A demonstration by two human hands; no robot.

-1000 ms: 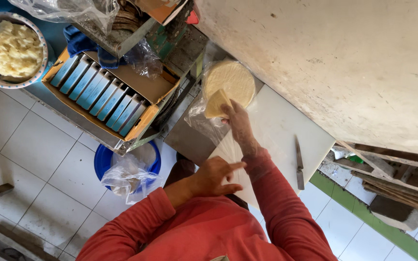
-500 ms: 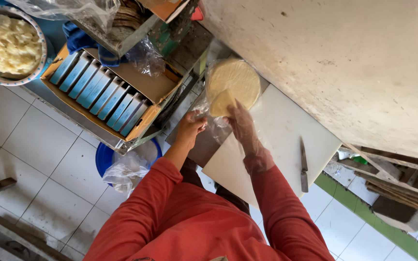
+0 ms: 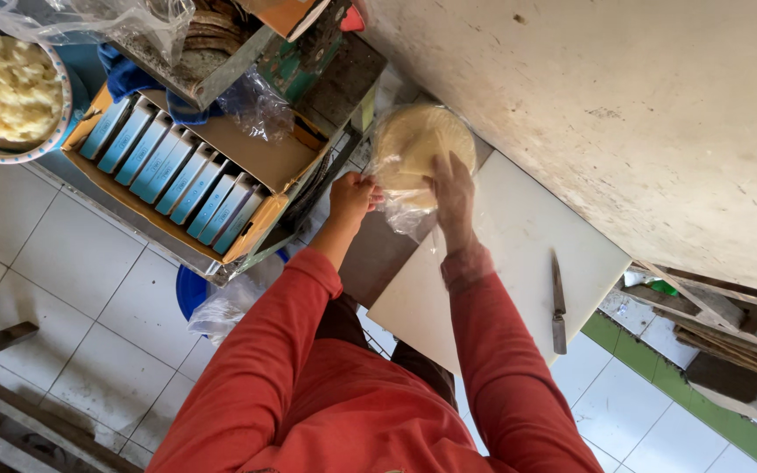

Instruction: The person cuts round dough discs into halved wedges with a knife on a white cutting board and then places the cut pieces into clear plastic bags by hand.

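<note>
Both hands have closed in on the bagged stack since a second ago, when the left hung back near the chest. Now the left hand point(image 3: 354, 198) is curled into a fist, pinching the loose edge of the clear plastic bag point(image 3: 406, 206), just beside the pale round flatbreads point(image 3: 413, 140). The right hand point(image 3: 454, 194) lies flat with fingers spread on top of the stack, pressing it through the plastic. That stack sits at the far corner of the white cutting board point(image 3: 519, 254). A knife point(image 3: 558, 302) lies on the board, well apart. Left of the hands stands a cardboard box of blue packets point(image 3: 168, 171), and beyond it a bowl of dough point(image 3: 6, 88)
</note>
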